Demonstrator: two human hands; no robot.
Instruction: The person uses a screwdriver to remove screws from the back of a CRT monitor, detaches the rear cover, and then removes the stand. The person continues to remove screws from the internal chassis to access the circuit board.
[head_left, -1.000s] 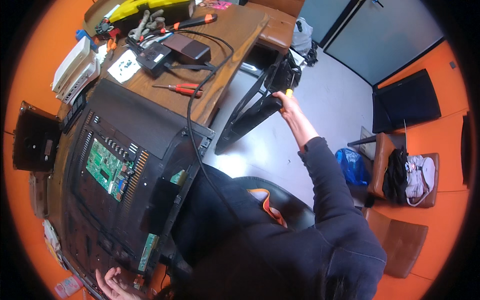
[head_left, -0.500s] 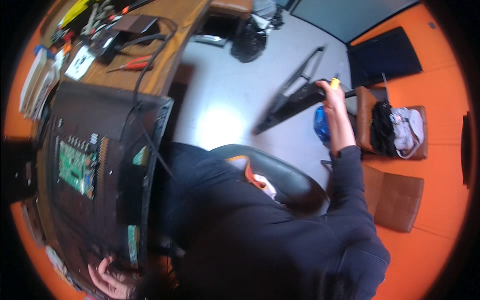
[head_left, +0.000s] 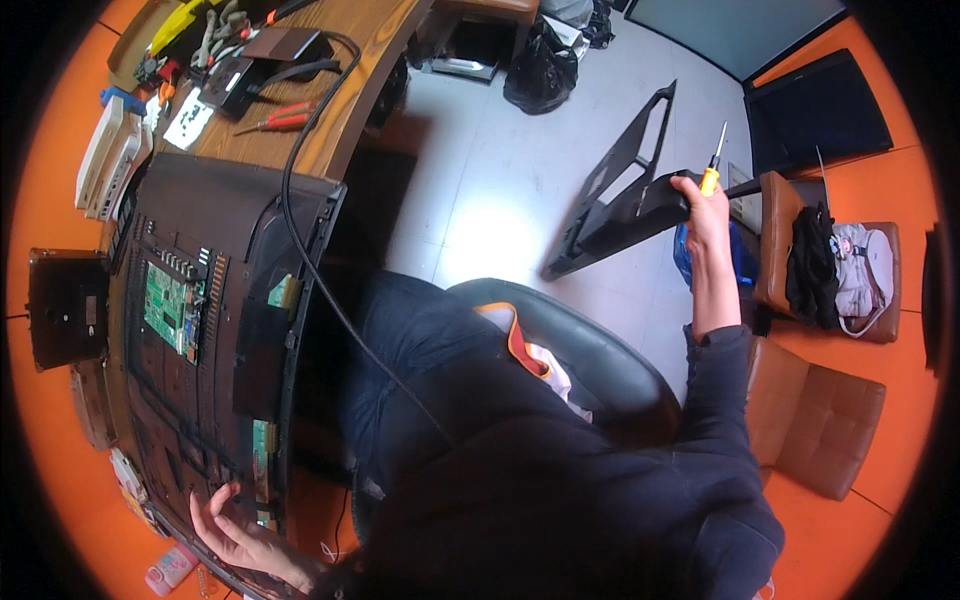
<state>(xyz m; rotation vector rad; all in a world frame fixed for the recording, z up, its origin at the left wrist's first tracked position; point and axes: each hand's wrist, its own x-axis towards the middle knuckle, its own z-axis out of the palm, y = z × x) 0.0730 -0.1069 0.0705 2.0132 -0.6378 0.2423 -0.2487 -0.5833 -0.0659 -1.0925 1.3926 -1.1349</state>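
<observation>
To the right, my right hand (head_left: 708,212) is closed around a screwdriver (head_left: 711,178), its yellow handle in my fist and its shaft pointing up. The same hand grips the end of a large black plastic piece (head_left: 645,208) with an open frame, held tilted over the floor. At lower left, my left hand (head_left: 240,540) has its fingers apart and a little curled. It is over the near end of a big opened television back (head_left: 185,190) lying on the bench; whether it touches cannot be told. A green circuit board (head_left: 172,308) shows in the television's middle.
A black cable (head_left: 296,235) hangs across the television's edge toward my lap. Red-handled pliers (head_left: 290,118) lie on the wooden bench (head_left: 375,60). On the floor stand a black plastic bag (head_left: 540,75) and a leaning dark screen (head_left: 820,115). Brown chairs (head_left: 825,410) are at right.
The whole view has shifted, so most things sit farther right in it. My right hand still holds the screwdriver and black piece; my left hand stays over the television's near end.
</observation>
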